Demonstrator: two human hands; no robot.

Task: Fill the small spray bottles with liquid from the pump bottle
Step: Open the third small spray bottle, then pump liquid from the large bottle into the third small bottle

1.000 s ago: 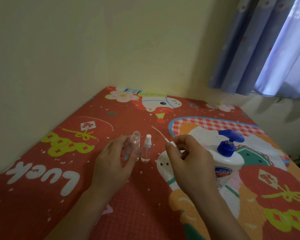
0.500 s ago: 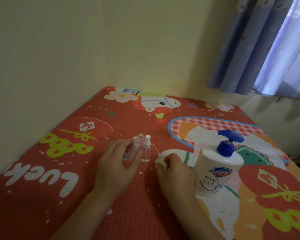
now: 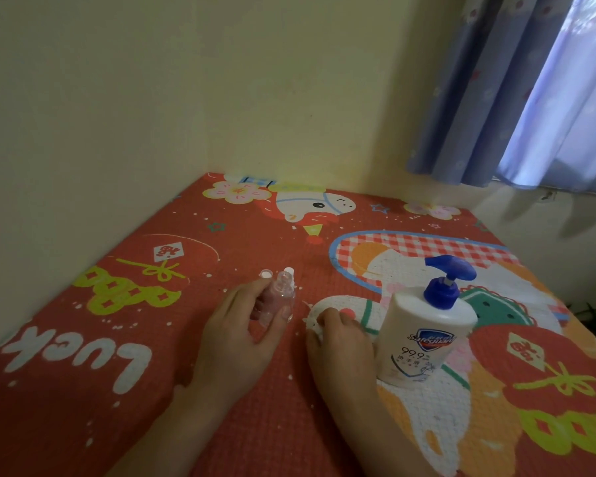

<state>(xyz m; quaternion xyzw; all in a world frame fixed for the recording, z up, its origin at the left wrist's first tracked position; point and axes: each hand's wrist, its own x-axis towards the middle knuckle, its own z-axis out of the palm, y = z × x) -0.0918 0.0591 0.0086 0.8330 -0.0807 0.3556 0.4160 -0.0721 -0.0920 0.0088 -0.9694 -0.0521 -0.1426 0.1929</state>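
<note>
I see a red cartoon-printed mat [image 3: 124,390] covering the surface that fills the wall corner. On it the white pump bottle [image 3: 424,335] stands upright at right, and my right hand [image 3: 338,346] rests on it just beside that bottle.

Readable text on bottle and mat
The pump bottle [image 3: 424,335] reads "Safeguard" and "99.9"; the red mat [image 3: 172,339] reads "Luck", upside down, lower left.
</note>
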